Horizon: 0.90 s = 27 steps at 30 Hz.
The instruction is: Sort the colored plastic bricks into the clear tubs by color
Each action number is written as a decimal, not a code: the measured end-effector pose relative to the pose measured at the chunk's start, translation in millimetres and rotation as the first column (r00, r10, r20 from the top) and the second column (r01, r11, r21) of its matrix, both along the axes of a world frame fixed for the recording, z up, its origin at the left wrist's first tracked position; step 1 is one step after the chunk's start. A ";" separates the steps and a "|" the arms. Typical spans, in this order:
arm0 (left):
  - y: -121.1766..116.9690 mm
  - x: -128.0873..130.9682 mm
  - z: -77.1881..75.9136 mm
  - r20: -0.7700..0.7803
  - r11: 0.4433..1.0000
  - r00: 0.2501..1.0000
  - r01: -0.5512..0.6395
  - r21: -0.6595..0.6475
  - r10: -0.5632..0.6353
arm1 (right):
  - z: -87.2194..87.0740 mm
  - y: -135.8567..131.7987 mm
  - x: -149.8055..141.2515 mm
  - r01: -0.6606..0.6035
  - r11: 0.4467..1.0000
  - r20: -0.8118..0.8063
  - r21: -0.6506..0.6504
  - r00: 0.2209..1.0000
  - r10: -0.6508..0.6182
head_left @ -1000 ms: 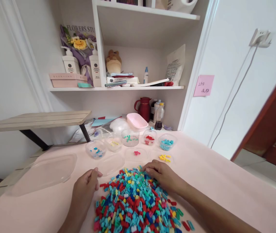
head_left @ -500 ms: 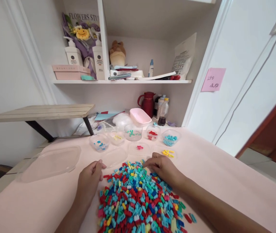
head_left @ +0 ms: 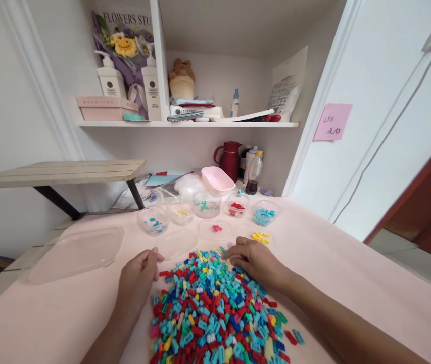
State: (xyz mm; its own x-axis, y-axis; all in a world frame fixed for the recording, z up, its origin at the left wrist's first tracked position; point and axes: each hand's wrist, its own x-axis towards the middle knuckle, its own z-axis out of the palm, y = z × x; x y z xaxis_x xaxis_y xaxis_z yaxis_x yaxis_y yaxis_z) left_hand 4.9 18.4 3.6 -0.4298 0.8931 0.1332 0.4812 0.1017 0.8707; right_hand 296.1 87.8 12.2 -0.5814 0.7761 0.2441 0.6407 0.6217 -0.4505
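Note:
A big heap of small plastic building blocks [head_left: 215, 308] in red, turquoise, blue, green and yellow lies before me. My right hand [head_left: 253, 260] is at its far right edge, fingertips bent down together among the blocks; what they pinch, if anything, is hidden. Left of the heap, my left hand [head_left: 141, 270] rests with curled fingers and the thumb against them; its palm side cannot be seen. Just beyond the left hand lies a clear lid [head_left: 175, 245]. Yellow blocks [head_left: 260, 237] sit on another clear lid past my right hand, and pink blocks [head_left: 217, 228] on one beside it.
Clear tubs hold sorted blocks: blue [head_left: 153, 225], pale yellow [head_left: 181, 214], green [head_left: 206, 206], red [head_left: 237, 208] and turquoise [head_left: 264, 216]. A large clear lid [head_left: 75, 253] lies left. Behind stand a pink basin [head_left: 218, 180], red jug [head_left: 230, 161] and bottle [head_left: 254, 173]. A wooden riser [head_left: 59, 172] stands left.
The camera view has tilted and shifted a little. My right fingers have drawn closer together and work at the heap's far edge. My left hand keeps its place and shape.

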 end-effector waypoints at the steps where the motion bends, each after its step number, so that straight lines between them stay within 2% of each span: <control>1: -0.1 0.3 0.2 0.000 1.000 1.000 0.000 -0.001 0.000 | -0.2 0.4 0.2 -0.009 1.000 0.011 0.000 1.000 0.009; 6: -0.8 1.0 1.2 -0.005 1.000 1.000 0.006 -0.003 -0.006 | -0.6 1.3 -0.1 -0.028 1.000 0.031 -0.003 0.999 0.028; 11: -0.7 0.2 0.6 -0.020 1.000 1.000 0.004 -0.003 -0.004 | 0.2 -0.8 -2.3 0.010 1.000 -0.007 -0.020 1.000 -0.010; 15: 0.0 -0.4 0.9 -0.027 1.000 1.000 0.004 -0.016 -0.004 | 1.4 -0.7 -4.8 0.032 0.993 -0.164 -0.115 0.985 -0.051; 17: 0.4 -0.5 1.4 -0.018 1.000 1.000 0.008 -0.023 -0.009 | 2.3 0.0 -5.2 0.032 0.961 -0.333 -0.275 0.935 -0.127; 18: 0.6 -0.5 1.7 -0.015 1.000 1.000 0.008 -0.029 -0.009 | 3.1 0.2 -5.0 -0.005 0.917 -0.427 -0.399 0.886 -0.181; 19: 0.7 -0.7 1.9 -0.014 0.999 1.000 0.007 -0.035 -0.007 | 4.2 0.2 -4.4 -0.077 0.850 -0.521 -0.522 0.818 -0.246; 21: 1.0 -1.1 2.1 -0.018 0.999 1.000 0.006 -0.048 -0.007 | 7.0 -0.3 -2.4 -0.294 0.681 -0.670 -0.671 0.633 -0.387; 22: 1.3 -1.5 2.0 -0.022 0.999 1.000 0.006 -0.052 -0.007 | 8.7 -0.7 -1.1 -0.401 0.604 -0.710 -0.689 0.539 -0.452; 24: 1.9 -2.1 1.5 -0.022 0.999 1.000 0.001 -0.052 -0.002 | 11.9 -1.1 1.8 -0.546 0.497 -0.731 -0.675 0.398 -0.555; 25: 2.3 -2.3 1.1 -0.020 0.998 1.000 -0.001 -0.055 0.000 | 13.1 -1.0 3.2 -0.585 0.460 -0.722 -0.668 0.361 -0.590; 27: 2.9 -2.6 0.5 -0.016 0.998 1.000 0.001 -0.060 -0.002 | 13.8 0.3 5.5 -0.621 0.409 -0.699 -0.668 0.338 -0.630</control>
